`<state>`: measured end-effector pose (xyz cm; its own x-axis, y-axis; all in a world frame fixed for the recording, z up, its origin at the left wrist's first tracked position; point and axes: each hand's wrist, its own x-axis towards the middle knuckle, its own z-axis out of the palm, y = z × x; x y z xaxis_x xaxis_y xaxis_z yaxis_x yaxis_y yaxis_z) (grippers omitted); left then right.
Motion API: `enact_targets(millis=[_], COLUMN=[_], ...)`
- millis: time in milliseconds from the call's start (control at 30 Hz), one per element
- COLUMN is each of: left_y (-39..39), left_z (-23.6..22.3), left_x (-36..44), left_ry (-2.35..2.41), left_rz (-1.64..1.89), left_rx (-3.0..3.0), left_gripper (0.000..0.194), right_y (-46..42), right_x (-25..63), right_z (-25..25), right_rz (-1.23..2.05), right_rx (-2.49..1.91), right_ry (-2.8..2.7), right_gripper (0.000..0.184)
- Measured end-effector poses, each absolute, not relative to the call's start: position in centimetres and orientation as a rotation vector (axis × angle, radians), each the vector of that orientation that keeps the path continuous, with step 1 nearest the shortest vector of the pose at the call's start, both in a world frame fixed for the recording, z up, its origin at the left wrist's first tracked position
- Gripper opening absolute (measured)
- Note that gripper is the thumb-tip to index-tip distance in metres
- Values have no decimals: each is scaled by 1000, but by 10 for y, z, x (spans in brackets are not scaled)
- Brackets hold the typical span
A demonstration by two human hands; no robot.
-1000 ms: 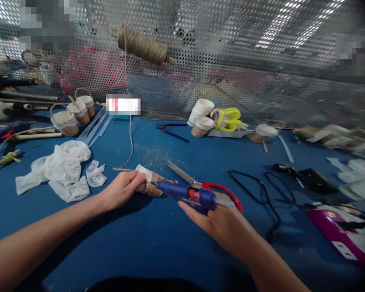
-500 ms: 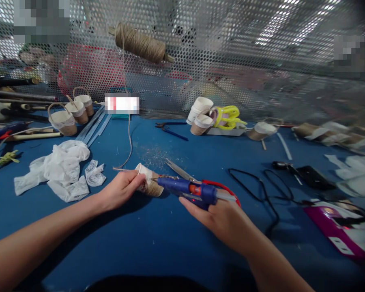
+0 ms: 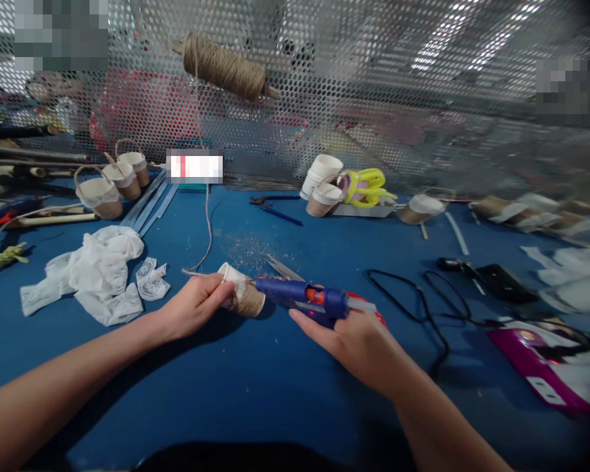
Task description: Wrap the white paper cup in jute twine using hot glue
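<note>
Fingers of the left hand are clamped on the rim end of a small cup, with the thumb on the near side; the other fingertips are hidden, so I cannot tell just how they sit. The cup tips over, its open end by these fingers and its bottom pointing away from them, maybe so that its side is easy to reach. White lace goes around it near the thumb, and brown string covers the part farther off. The right hand's fingers are wrapped around a blue glue gun, its tip aimed at the cup's side, just past the left thumb. That grip likely holds the hot tip well apart from the right fingers. I cannot tell if the tip touches the cup. Scissors lie just beyond the gun, near the right fingers, perhaps to be handy. A loose string hangs from a big spool far past the left fingers and comes down close to them. A heap of lace lies to their left, probably within easy reach.
</note>
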<state>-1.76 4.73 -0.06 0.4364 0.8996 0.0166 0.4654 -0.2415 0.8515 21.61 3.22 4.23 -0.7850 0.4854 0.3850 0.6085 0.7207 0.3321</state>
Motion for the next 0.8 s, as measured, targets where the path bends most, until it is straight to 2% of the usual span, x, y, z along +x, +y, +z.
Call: enact_targets(millis=[100,167,300,567,800], left_y=[47,48,48,46,47], left_z=[-1,-1,-2,1,-2], left_x=[-18,-18,-18,-18,-20], left_ry=[1158,1160,1177,1115,1095], left_rz=[669,668,667,655,651], left_rx=[1892,1893,1892,1880,1901], left_gripper=[40,41,41,37,38], right_y=[31,30,28,35,35], right_x=[213,212,216,224,222], right_z=[48,51,51,37,38], right_rz=[-712,-653,-540,-608,-726], right_rx=[-716,-701,-745,-885,-810], right_ry=[-2619,-2634,-2705,-2751,-2728], right_gripper=[53,55,47,32,33])
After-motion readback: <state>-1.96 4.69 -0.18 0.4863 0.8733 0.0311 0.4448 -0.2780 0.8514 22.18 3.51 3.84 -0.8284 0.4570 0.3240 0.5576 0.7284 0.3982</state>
